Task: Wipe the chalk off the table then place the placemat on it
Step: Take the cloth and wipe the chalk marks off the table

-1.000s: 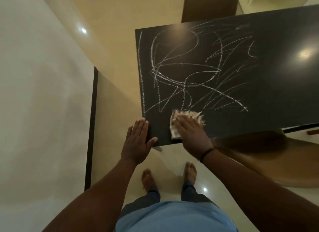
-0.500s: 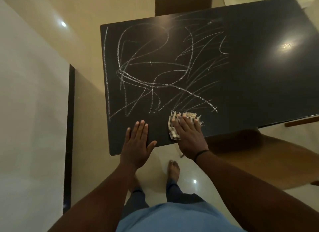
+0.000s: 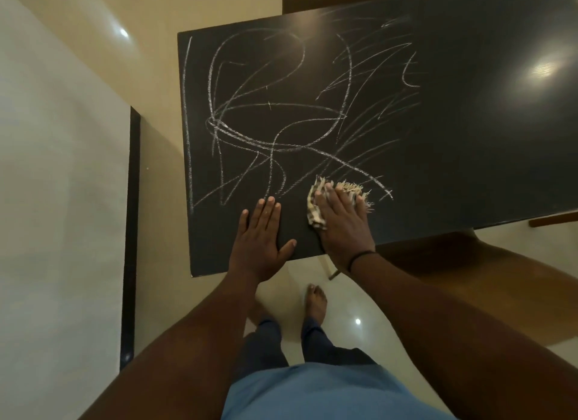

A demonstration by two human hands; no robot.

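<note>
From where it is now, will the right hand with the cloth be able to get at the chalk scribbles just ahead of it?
Probably yes: the right hand presses the cloth flat beside the nearest chalk lines, with nothing between.

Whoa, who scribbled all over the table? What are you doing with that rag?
A person is starting to clean it. Their right hand presses a frayed cloth flat on the dark table, near its front edge, just below the white chalk scribbles. The left hand rests flat on the table beside it, holding nothing. Nearly all the chalk is still there, and no placemat is in sight yet.
</note>
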